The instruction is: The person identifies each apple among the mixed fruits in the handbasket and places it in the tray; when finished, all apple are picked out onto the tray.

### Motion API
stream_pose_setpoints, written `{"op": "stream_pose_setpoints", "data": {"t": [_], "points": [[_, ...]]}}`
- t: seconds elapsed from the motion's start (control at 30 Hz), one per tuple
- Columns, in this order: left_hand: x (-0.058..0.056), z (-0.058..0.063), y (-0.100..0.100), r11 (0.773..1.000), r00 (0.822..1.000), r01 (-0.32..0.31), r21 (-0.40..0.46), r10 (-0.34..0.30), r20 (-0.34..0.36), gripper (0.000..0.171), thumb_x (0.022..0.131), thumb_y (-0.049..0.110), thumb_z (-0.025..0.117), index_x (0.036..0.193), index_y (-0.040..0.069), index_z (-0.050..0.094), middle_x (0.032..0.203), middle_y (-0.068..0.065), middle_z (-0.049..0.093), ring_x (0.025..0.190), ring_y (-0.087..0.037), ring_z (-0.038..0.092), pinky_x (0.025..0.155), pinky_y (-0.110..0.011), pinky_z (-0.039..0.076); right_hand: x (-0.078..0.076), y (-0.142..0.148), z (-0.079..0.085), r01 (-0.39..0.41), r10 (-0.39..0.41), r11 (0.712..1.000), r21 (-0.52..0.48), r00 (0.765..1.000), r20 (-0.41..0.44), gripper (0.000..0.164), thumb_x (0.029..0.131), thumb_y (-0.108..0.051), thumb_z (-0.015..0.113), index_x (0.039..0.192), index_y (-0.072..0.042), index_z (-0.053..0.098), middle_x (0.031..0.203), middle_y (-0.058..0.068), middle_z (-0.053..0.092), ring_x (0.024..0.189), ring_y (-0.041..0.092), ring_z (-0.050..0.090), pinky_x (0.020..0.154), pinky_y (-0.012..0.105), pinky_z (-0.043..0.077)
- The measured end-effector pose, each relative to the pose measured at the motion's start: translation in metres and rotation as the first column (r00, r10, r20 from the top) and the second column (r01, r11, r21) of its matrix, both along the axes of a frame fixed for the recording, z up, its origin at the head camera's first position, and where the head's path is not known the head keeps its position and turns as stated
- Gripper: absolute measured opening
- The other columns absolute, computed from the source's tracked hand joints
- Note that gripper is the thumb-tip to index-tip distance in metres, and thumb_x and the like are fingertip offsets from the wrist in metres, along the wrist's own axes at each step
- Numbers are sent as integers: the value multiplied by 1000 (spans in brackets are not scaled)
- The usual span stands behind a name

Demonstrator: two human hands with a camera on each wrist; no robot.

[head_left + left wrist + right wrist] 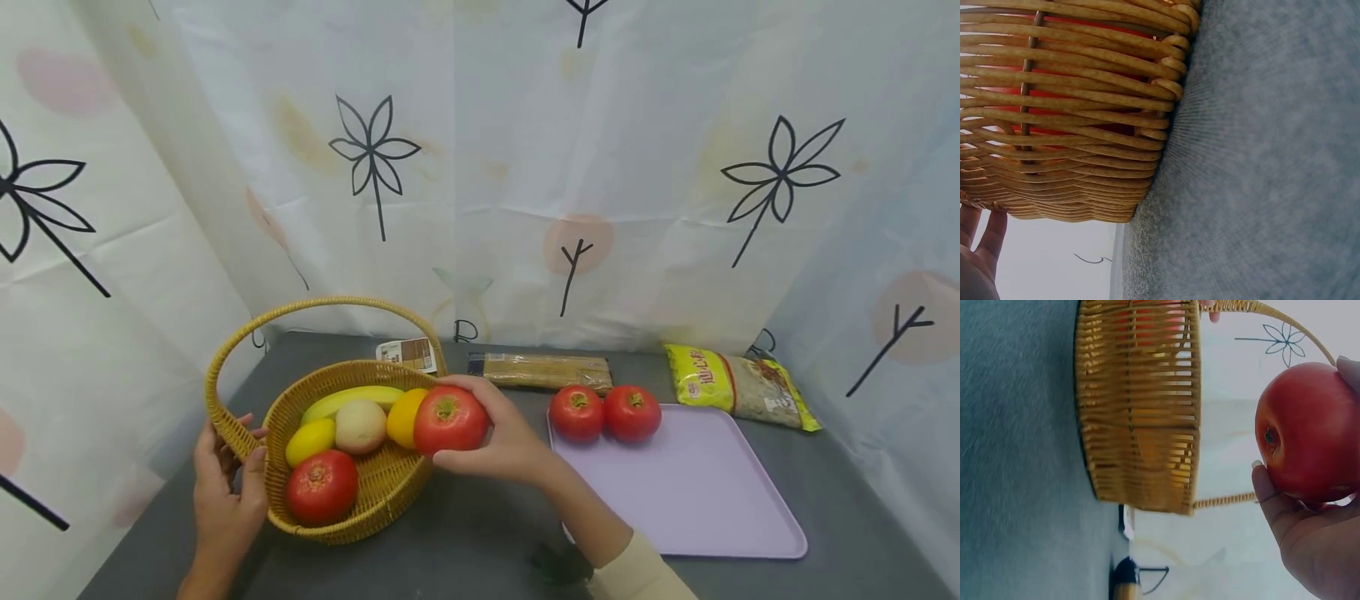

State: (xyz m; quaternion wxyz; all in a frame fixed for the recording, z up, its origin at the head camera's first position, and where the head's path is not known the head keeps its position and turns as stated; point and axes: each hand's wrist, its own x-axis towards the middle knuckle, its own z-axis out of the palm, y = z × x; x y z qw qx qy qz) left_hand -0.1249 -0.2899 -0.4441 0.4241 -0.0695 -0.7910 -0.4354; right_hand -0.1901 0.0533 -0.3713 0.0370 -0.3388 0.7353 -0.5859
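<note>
My left hand (228,492) grips the wicker basket (390,500) at the left foot of its handle, thumb at the rim, fingers behind. In the left wrist view, fingertips (991,240) touch the weave. My right hand (510,437) holds a red apple (450,421) above the basket's right rim. Its thumb and fingers go round the apple, which also shows in the right wrist view (1310,431). In the basket lie another red apple (322,487), a lemon (310,442), a banana (352,400), a pale round fruit (361,427) and a partly hidden orange (403,417).
Two red apples (577,413) sit at the far left corner of a lilac tray (697,492) on the right. Behind stand a flat pack of long sticks or noodles (543,370), a yellow bag (738,386) and a small labelled packet (407,354). A patterned curtain (510,167) encloses the grey table.
</note>
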Motion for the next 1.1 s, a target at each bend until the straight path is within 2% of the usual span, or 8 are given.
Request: {"op": "stream_pose_setpoints", "data": {"t": [0.13,0.4,0.6,0.7,0.9,1.1], "points": [[-1,0,1,1000,1000,-7,-4,7,-14,80,91,-22,54,158,8,23,134,-14,52,112,-6,58,93,-11,42,0,13,1,47,-47,998,33,999,-14,72,78,-22,85,140,-29,50,134,-4,53,112,23,56,84,36,56],[-1,3,2,1000,1000,0,6,0,-31,82,89,-24,55,158,7,24,133,-16,52,112,-6,58,93,-11,42,-2,38,2,121,-123,991,57,992,28,73,77,-22,87,140,-33,52,136,-3,53,116,29,53,83,39,57],[1,2,3,1000,1000,-17,12,17,6,83,90,-22,56,159,9,22,133,-13,52,112,-5,57,92,-10,42,0,62,-2,210,-217,972,106,974,58,73,75,-25,88,138,-37,53,135,0,53,118,32,50,82,42,56],[1,1,3,1000,1000,-26,11,25,12,84,90,-22,56,159,11,21,134,-12,51,112,-4,57,92,-9,41,1,75,-5,236,-244,963,130,969,46,73,75,-26,88,139,-33,53,134,3,52,119,33,49,83,43,55],[1,-1,1,1000,1000,-13,6,13,-20,83,89,-23,56,159,8,22,134,-16,51,113,-5,57,91,-9,42,1,102,-8,276,-281,948,158,960,11,76,75,-21,88,140,-23,49,133,6,51,120,36,48,80,40,57],[-2,-1,1,1000,999,-10,-7,10,-32,85,88,-25,57,158,8,23,133,-21,52,113,-4,57,92,-9,41,4,133,-6,370,-373,916,156,928,-8,78,77,-17,87,142,-17,43,137,12,46,124,38,43,80,46,58]]}}
